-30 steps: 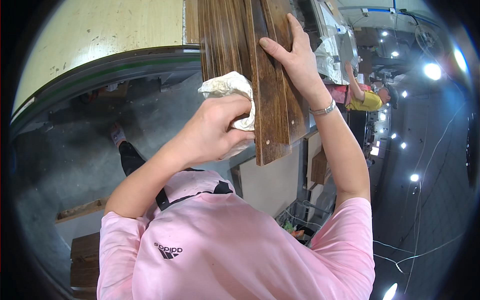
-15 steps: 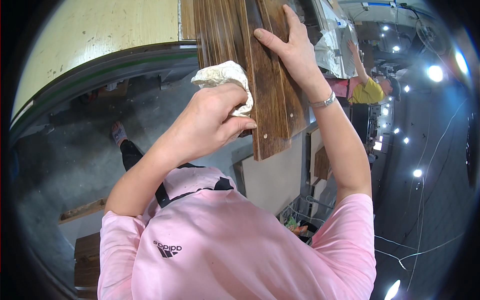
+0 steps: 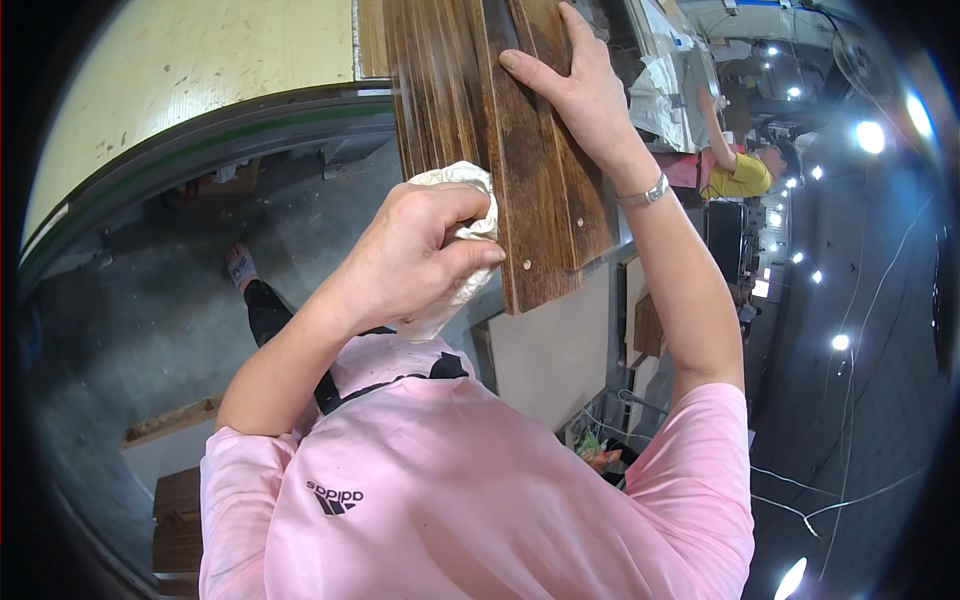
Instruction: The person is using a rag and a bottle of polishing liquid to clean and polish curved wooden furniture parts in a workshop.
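My left hand (image 3: 420, 245) grips a crumpled white cloth (image 3: 460, 290) beside the near left edge of a dark-stained wooden board (image 3: 530, 190). Part of the cloth hangs below the fist, and its thumb points toward the board's edge. My right hand (image 3: 585, 95) lies on the boards with thumb and fingers spread, holding nothing in its grasp. Under and beside that board are other brown boards (image 3: 435, 90), lying side by side and overlapping. Two small round pale marks show near the board ends.
A pale yellow tabletop (image 3: 210, 70) with a dark edge stands at the far left. Below it is grey floor (image 3: 160, 300). Beige panels (image 3: 550, 350) lean beneath the boards. At the right, a person in a yellow top (image 3: 735, 175) works at another table.
My left hand has shifted slightly down and left, and the cloth now drapes below it instead of bunching above. My right hand has stayed nearly in place on the boards.
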`<state>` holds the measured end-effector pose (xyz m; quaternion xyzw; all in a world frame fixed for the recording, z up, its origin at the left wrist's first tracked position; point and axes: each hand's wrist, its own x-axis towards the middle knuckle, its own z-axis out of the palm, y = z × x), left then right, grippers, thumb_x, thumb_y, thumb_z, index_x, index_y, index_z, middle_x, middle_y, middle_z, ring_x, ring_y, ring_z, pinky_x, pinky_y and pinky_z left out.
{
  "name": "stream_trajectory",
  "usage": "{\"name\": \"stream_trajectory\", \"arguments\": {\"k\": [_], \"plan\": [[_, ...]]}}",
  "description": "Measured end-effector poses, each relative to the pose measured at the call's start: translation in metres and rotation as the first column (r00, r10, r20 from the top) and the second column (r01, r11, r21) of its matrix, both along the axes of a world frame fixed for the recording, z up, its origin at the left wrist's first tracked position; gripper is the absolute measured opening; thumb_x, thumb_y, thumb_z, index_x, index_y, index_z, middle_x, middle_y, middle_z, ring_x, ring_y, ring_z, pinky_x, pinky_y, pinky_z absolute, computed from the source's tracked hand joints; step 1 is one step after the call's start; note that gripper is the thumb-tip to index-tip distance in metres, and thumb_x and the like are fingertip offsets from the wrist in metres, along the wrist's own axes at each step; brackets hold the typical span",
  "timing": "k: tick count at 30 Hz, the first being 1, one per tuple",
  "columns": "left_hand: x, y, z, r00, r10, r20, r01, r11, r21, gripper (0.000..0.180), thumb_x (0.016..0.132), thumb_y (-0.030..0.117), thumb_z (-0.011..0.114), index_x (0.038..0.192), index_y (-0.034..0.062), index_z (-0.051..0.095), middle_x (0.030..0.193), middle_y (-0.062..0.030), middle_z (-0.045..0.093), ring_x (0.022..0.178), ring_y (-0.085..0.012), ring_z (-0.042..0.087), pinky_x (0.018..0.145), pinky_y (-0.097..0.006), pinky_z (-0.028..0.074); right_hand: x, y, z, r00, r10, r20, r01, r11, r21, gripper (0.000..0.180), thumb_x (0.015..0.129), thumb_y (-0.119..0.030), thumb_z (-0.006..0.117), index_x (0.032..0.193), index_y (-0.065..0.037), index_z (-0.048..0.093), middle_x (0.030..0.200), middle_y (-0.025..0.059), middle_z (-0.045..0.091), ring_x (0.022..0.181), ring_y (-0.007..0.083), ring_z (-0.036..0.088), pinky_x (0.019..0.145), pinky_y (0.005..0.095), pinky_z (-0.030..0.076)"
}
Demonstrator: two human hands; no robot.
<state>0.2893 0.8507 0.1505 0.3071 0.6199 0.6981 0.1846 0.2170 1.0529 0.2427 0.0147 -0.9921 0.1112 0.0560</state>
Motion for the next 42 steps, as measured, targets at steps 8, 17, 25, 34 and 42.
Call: {"name": "stream_trajectory", "arguments": {"k": [8, 17, 25, 34, 42], "plan": [[0.005, 0.005, -0.006, 0.997, 0.07, -0.045, -0.067, 0.995, 0.068, 0.025, 0.076, 0.008, 0.074, 0.094, -0.0049, 0.062, 0.076, -0.0158, 0.057, 0.066, -0.0267, 0.051, 0.064, -0.032, 0.045, 0.0, 0.0, 0.0, 1.0, -0.029, 0.011, 0.028, 0.999, 0.015, 0.099, 0.082, -0.057, 0.068, 0.149, 0.003, 0.027, 0.144, 0.0301, 0.04, 0.134, 0.0407, 0.041, 0.111, 0.0428, 0.034], [0.008, 0.006, -0.008, 0.993, 0.094, -0.074, -0.089, 0.994, 0.069, 0.025, 0.078, 0.011, 0.074, 0.089, -0.005, 0.058, 0.072, -0.0161, 0.053, 0.062, -0.0272, 0.048, 0.062, -0.034, 0.043, 0.001, -0.001, -0.001, 1.0, -0.021, 0.003, 0.021, 1.0, 0.01, 0.099, 0.082, -0.057, 0.068, 0.149, 0.003, 0.027, 0.145, 0.0304, 0.038, 0.135, 0.041, 0.04, 0.111, 0.043, 0.033], [0.007, 0.005, -0.009, 0.999, 0.036, -0.031, -0.035, 0.999, 0.036, 0.024, 0.078, 0.007, 0.074, 0.092, -0.0053, 0.059, 0.077, -0.0134, 0.056, 0.068, -0.0209, 0.053, 0.066, -0.031, 0.044, 0.001, -0.002, 0.001, 0.999, -0.035, 0.021, 0.035, 0.999, 0.015, 0.099, 0.082, -0.057, 0.068, 0.149, 0.003, 0.026, 0.144, 0.0306, 0.039, 0.133, 0.0417, 0.042, 0.11, 0.0434, 0.034], [0.009, 0.004, -0.007, 0.945, -0.173, 0.278, 0.097, 0.959, 0.266, 0.024, 0.081, 0.004, 0.073, 0.101, -0.0051, 0.064, 0.089, -0.002, 0.06, 0.08, -0.0083, 0.053, 0.071, -0.026, 0.045, 0.001, 0.0, 0.0, 1.0, -0.011, -0.008, 0.012, 1.0, 0.013, 0.098, 0.082, -0.056, 0.069, 0.149, 0.003, 0.027, 0.144, 0.0303, 0.039, 0.134, 0.0408, 0.042, 0.111, 0.0433, 0.034], [0.007, 0.008, -0.013, 0.751, -0.313, 0.582, 0.087, 0.92, 0.383, 0.018, 0.085, 0.002, 0.07, 0.1, -0.0081, 0.066, 0.081, -0.0019, 0.065, 0.067, -0.0037, 0.057, 0.059, -0.019, 0.046, 0.002, -0.003, 0.001, 1.0, -0.031, 0.002, 0.031, 1.0, -0.007, 0.098, 0.081, -0.054, 0.07, 0.149, 0.003, 0.028, 0.144, 0.0291, 0.041, 0.133, 0.0403, 0.042, 0.11, 0.0428, 0.034]]}}
